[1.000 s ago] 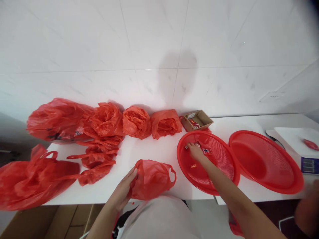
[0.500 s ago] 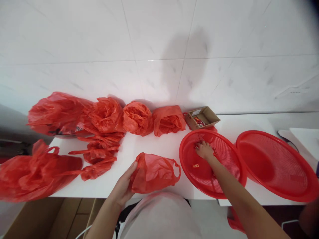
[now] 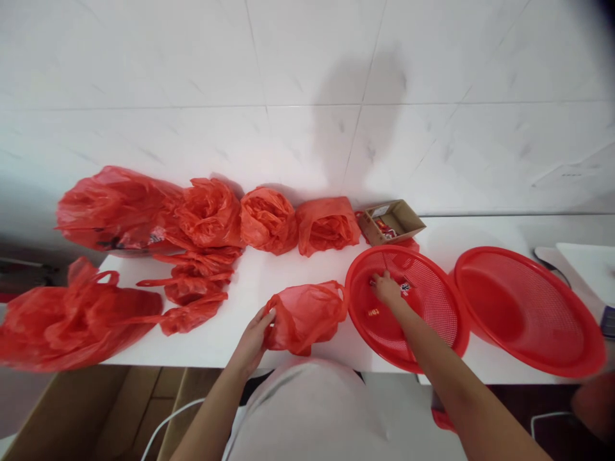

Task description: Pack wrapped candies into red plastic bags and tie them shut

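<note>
My left hand (image 3: 255, 334) grips the left rim of a thin red plastic bag (image 3: 307, 314), whose mouth gapes toward me at the table's front edge. The bag's handle loop lies against the nearer red plastic basket (image 3: 353, 307). Inside that basket, my right hand (image 3: 385, 289) reaches down with its fingers drawn together at the bottom. Something small shows at the fingertips, too small to name. Close by in the basket lie a small packet with black and white print (image 3: 406, 288) and a small piece with yellow marks (image 3: 373, 312).
A second red basket (image 3: 480, 320) stands on the right. Along the wall are a small cardboard box (image 3: 407, 224) with red packets and several red bags, one of them squarish (image 3: 329, 224). Another full bag (image 3: 81, 320) sits at the left edge, above a large open carton (image 3: 110, 416).
My right hand has shifted left and slightly up within the basket, uncovering the printed packet. The held bag has turned and moved toward the basket, and my left hand has moved with it.
</note>
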`<state>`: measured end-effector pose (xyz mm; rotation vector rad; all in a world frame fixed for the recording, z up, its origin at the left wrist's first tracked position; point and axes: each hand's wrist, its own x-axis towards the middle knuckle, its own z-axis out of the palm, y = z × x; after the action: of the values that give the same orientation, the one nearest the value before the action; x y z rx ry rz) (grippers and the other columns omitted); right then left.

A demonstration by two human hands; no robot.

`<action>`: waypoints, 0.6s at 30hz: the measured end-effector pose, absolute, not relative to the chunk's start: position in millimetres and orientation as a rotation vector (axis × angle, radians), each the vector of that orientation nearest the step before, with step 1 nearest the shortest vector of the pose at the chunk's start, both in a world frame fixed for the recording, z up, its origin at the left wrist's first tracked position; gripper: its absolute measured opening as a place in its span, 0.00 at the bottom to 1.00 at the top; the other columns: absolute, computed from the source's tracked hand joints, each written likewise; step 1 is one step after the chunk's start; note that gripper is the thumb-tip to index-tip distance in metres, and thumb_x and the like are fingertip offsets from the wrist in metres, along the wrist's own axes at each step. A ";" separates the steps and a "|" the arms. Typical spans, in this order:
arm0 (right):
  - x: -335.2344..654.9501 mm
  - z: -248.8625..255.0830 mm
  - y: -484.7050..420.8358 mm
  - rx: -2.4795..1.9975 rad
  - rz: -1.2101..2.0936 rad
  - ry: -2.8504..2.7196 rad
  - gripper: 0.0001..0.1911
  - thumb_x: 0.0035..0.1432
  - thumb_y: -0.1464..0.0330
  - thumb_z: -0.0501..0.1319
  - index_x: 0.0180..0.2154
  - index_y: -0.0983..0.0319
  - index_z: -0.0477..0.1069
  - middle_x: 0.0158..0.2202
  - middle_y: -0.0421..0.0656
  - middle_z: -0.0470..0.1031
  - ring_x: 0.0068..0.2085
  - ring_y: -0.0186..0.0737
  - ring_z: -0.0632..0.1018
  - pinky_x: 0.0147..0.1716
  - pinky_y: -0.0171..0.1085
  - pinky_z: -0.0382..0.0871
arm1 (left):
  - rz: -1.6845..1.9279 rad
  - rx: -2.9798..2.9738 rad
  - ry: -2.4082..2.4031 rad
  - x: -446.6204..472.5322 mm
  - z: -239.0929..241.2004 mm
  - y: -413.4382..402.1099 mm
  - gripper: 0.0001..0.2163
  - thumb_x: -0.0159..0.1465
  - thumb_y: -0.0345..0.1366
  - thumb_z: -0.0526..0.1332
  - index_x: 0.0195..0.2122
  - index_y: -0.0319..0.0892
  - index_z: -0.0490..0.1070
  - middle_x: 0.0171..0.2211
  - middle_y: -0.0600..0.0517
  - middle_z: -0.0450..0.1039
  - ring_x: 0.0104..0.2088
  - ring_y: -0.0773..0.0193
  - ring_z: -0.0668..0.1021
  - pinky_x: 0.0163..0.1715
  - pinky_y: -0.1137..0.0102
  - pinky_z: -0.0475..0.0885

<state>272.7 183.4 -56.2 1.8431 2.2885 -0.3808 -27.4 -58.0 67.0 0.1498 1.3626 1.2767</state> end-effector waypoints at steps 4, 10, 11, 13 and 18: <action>273.5 -44.8 178.7 1.970 -0.485 2.280 0.16 0.60 0.68 0.56 0.49 0.64 0.71 0.49 0.58 0.67 0.38 0.47 0.77 0.38 0.42 0.66 | 1.293 0.179 1.371 -26.8 68.4 -64.7 0.22 0.57 0.43 0.67 0.52 0.42 0.70 0.43 0.46 0.77 0.39 0.62 0.79 0.38 0.70 0.72; 259.7 -1.7 172.3 2.274 -0.682 2.367 0.17 0.63 0.61 0.49 0.48 0.64 0.66 0.46 0.53 0.71 0.42 0.46 0.75 0.40 0.40 0.68 | 1.295 0.254 1.341 -20.5 74.7 -70.9 0.26 0.55 0.41 0.69 0.54 0.40 0.68 0.47 0.43 0.76 0.43 0.57 0.79 0.44 0.65 0.71; 250.9 6.9 166.1 2.299 -0.851 2.396 0.18 0.63 0.59 0.48 0.48 0.63 0.65 0.44 0.51 0.72 0.42 0.44 0.75 0.39 0.39 0.69 | 1.293 0.253 1.335 -19.4 74.3 -71.3 0.27 0.54 0.40 0.69 0.54 0.40 0.68 0.48 0.42 0.76 0.44 0.56 0.78 0.45 0.65 0.71; 226.5 22.4 146.2 2.237 -1.510 2.391 0.19 0.62 0.56 0.51 0.47 0.62 0.65 0.42 0.48 0.74 0.39 0.41 0.76 0.36 0.37 0.71 | 1.294 0.250 1.328 -17.8 72.5 -71.0 0.27 0.54 0.40 0.69 0.54 0.40 0.68 0.48 0.42 0.76 0.45 0.55 0.78 0.45 0.64 0.71; 156.8 38.4 84.4 1.427 -2.514 1.966 0.15 0.52 0.59 0.62 0.38 0.62 0.69 0.34 0.43 0.76 0.33 0.39 0.77 0.36 0.38 0.71 | 1.349 0.250 1.298 -17.1 69.6 -68.2 0.27 0.52 0.37 0.70 0.53 0.40 0.69 0.48 0.42 0.76 0.46 0.54 0.78 0.47 0.63 0.70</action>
<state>156.8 84.4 38.4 1.4266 1.9660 -2.5135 -17.1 -68.2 69.6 0.2503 1.2984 1.3492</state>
